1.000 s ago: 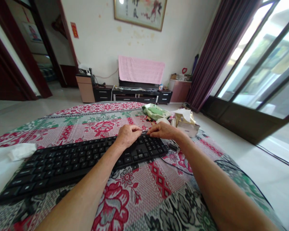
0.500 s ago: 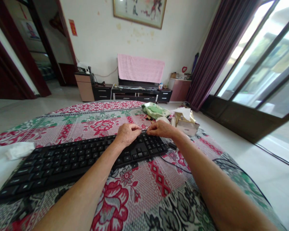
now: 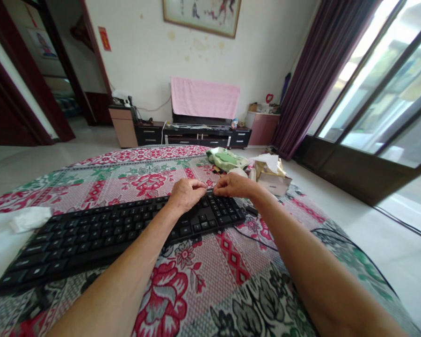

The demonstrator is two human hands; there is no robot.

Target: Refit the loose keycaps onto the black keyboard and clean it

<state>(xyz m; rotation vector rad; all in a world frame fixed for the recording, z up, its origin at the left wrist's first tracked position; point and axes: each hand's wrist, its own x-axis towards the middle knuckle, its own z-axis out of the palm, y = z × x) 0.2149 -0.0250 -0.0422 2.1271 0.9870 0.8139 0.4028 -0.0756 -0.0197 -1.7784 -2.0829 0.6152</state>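
Observation:
A black keyboard point(image 3: 101, 234) lies across the patterned tablecloth point(image 3: 210, 299), its number pad toward the right. Over its upper edge, my left hand point(image 3: 187, 194) is closed, thumb and fingers pinched together near the top of the keys. Just to its right, my right hand point(image 3: 233, 186) is pinched too, at the top of the number pad. The two sets of fingertips almost meet. Whatever is between them, if anything, is too small or hidden to make out.
Beyond my right hand lie a green plastic packet point(image 3: 226, 160) and a box with tissue point(image 3: 273, 178). A black cable point(image 3: 358, 252) curls along the table's right side. At the left sits a crumpled white tissue point(image 3: 31, 219) on a white surface.

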